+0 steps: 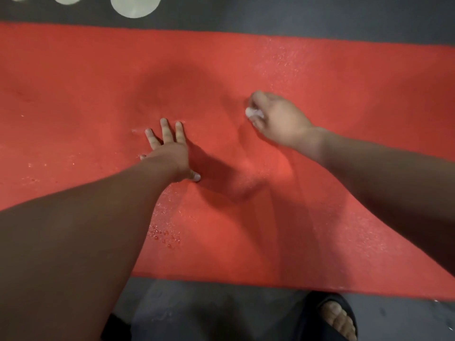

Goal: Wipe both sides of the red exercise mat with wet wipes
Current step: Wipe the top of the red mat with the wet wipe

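You're looking down at a dark grey floor (pixel 320 18), showing as one band along the top and another along the bottom. Three pale round patches (pixel 135 6) are sitting on the top band at left, all cut by the frame edge. The bottom band is lying dim and faintly speckled.

A dark grey floor (pixel 320 16) fills the top and bottom of the view. Three pale circles (pixel 135 4) show on it at the far left, cut off by the frame. Nearest, at right, a black slide sandal (pixel 312 313) shows bare toes (pixel 341 321).
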### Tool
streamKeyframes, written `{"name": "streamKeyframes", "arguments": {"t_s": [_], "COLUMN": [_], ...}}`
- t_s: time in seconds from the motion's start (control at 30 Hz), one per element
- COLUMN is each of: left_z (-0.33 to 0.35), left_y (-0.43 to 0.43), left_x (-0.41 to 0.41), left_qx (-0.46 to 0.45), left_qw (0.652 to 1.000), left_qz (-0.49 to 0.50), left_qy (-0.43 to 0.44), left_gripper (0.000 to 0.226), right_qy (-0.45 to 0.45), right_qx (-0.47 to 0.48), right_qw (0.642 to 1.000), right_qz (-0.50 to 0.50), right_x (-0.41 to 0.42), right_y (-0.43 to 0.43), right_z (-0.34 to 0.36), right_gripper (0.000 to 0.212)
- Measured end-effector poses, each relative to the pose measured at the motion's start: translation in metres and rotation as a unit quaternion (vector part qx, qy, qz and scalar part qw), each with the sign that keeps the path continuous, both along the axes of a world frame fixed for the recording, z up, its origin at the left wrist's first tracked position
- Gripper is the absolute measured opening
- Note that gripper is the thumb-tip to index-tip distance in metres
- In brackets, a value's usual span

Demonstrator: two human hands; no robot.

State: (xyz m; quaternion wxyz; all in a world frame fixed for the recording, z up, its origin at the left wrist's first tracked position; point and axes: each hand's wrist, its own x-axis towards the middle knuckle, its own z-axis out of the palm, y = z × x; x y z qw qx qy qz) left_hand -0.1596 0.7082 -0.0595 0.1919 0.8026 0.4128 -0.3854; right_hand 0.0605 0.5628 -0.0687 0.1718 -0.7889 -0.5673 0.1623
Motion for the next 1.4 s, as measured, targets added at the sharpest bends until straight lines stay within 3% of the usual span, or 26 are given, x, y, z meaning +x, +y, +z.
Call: {"name": "streamKeyframes", "arguments": {"t_s": [0.07,0.17,0.27,0.47,0.53,0.63,0.73,0.8,0.93,0.97,1.13,1.23,1.4], "left_z": [0.001,0.002,0.001,0.000,0.000,-0.002,-0.005,-0.006,-0.003,-0.001,0.005,0.006,0.015], "left_y": [-0.001,-0.001,0.000,0.000,0.001,0.001,0.001,0.002,-0.001,-0.001,-0.002,-0.006,-0.020], "left_x": [0.000,0.000,0.000,-0.001,-0.001,-0.002,-0.002,-0.003,-0.002,-0.002,-0.009,-0.025,-0.070], "left_qx": [-0.002,-0.001,-0.006,-0.006,-0.006,-0.003,0.004,0.008,0.010,0.012,0.020,0.039,0.073], "left_qw": [1.000,1.000,1.000,1.000,1.000,1.000,1.000,1.000,1.000,1.000,0.999,0.996,0.992], "left_qz": [0.001,0.001,0.002,0.006,0.004,0.000,-0.004,-0.006,-0.007,-0.008,-0.005,-0.007,-0.026], "left_qy": [0.001,-0.001,-0.002,-0.009,-0.010,-0.007,-0.012,-0.015,-0.022,-0.024,-0.043,-0.079,-0.097], "left_gripper": [0.147,0.147,0.147,0.147,0.147,0.146,0.148,0.149,0.148,0.148,0.145,0.137,0.123], "right_qy": [-0.006,-0.016,-0.010,-0.039,-0.034,-0.014,-0.073,-0.081,-0.095,-0.098,-0.044,-0.072,-0.100], "right_qx": [-0.001,-0.018,-0.039,-0.018,-0.018,-0.032,0.007,0.028,0.028,0.024,-0.018,-0.019,-0.014], "right_qw": [0.999,0.999,0.994,0.998,0.999,0.978,0.949,0.964,0.995,0.995,0.970,0.958,0.995], "right_qz": [-0.046,0.030,0.101,-0.043,0.018,0.206,0.307,0.251,0.006,0.000,0.240,0.276,-0.024], "right_x": [0.001,-0.004,0.000,-0.009,-0.043,-0.104,-0.101,-0.070,-0.024,-0.033,-0.122,-0.107,-0.046], "right_y": [0.001,-0.006,-0.007,0.001,-0.008,-0.032,-0.035,-0.021,-0.008,-0.012,-0.067,-0.067,-0.042], "right_z": [-0.001,0.000,0.005,-0.008,-0.010,0.001,-0.001,-0.010,-0.011,-0.010,0.006,0.007,0.003], "right_gripper": [0.018,0.023,0.009,0.018,0.023,0.029,0.032,0.030,0.024,0.024,0.015,0.025,0.015]}}
